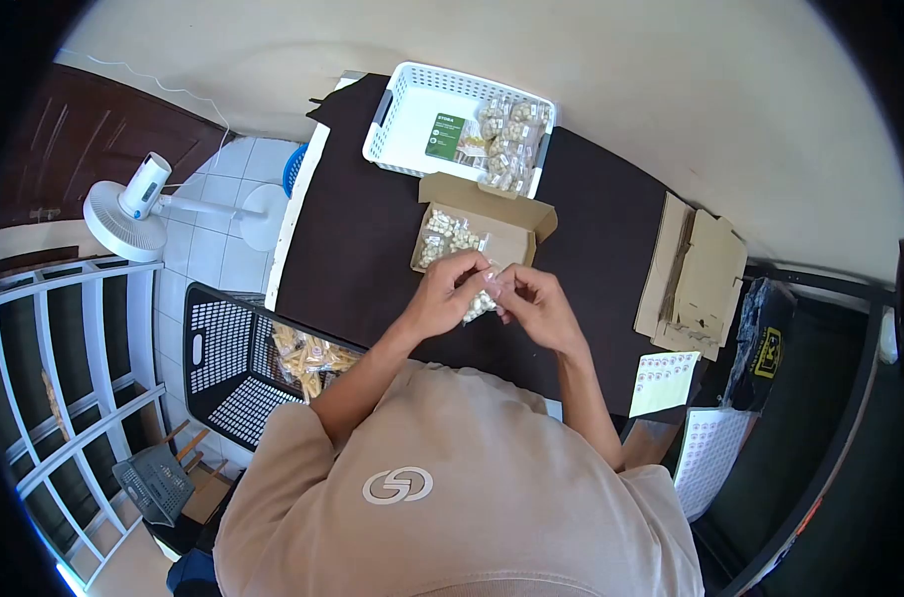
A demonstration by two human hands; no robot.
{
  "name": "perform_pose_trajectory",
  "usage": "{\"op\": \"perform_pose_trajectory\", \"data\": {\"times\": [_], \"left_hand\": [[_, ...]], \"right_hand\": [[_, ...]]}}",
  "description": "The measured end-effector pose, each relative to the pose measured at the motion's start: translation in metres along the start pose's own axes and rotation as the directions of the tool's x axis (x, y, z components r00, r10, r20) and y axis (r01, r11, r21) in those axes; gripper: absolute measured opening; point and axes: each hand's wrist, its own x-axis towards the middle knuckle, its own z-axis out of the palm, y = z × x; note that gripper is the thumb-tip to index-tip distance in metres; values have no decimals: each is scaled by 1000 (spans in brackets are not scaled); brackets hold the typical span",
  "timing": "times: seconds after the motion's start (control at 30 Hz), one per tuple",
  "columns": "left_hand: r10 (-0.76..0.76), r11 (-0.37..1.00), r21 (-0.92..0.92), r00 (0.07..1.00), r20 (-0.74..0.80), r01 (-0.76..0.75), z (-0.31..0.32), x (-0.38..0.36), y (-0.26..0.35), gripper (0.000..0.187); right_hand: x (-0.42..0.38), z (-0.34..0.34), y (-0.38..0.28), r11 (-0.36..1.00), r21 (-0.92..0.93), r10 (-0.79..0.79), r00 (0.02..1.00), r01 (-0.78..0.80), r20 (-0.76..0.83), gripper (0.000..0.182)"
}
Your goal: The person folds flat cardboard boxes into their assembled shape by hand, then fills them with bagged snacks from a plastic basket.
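My left hand (446, 293) and my right hand (537, 304) meet in front of an open cardboard box (517, 242). Between them hangs a small clear bag of whitish pellets (479, 307), its top pinched by the fingers of both hands. Inside the box lie several similar bags (439, 234), mostly toward its left side. Just behind the box stands a white plastic basket (404, 114), with more filled bags (508, 144) at its right end and a green printed card (446, 136) lying in it.
Flattened cardboard boxes (705, 274) lie on the dark tabletop (342, 214) at the right. Sticker sheets (665, 382) are at the near right edge. A black crate (235, 348) with tan packets sits at the left, and a white fan (125, 219) stands beyond it.
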Motion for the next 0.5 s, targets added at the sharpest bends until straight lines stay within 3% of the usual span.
{"op": "perform_pose_trajectory", "data": {"times": [0.1, 0.17, 0.23, 0.3, 0.33, 0.37, 0.43, 0.5], "left_hand": [[10, 1000, 13, 998, -55, -10, 11, -13, -12, 13], [-105, 992, 58, 984, -145, 114, 17, -24, -18, 13], [-55, 994, 79, 976, -210, 73, 23, -31, -22, 13], [-62, 989, 84, 847, -527, 124, 26, -33, -48, 7], [-155, 986, -38, 795, -587, 165, 9, -30, -68, 8], [-153, 985, -44, 733, -663, 166, -4, -24, -82, 10], [-49, 991, 62, 748, -662, 120, -10, -17, -62, 13], [-216, 958, -278, 813, -541, 69, 7, -10, -36, 15]], "right_hand": [[-11, 3, 14, 992, -128, 2, 1000, -3, -5, 14], [-20, 8, 17, 996, -88, 17, 1000, -20, -26, 14], [-28, 11, 19, 992, -83, 96, 994, -99, -46, 15], [-35, 1, 18, 985, -105, 140, 990, -138, 9, 15], [-37, -2, 18, 976, -128, 185, 981, -177, 58, 14], [-36, -3, 24, 976, -128, 186, 981, -178, 56, 14], [-34, -4, 36, 980, -143, 135, 990, -139, -40, 14], [-24, 4, 29, 979, -177, 78, 990, -99, -118, 17]]}}
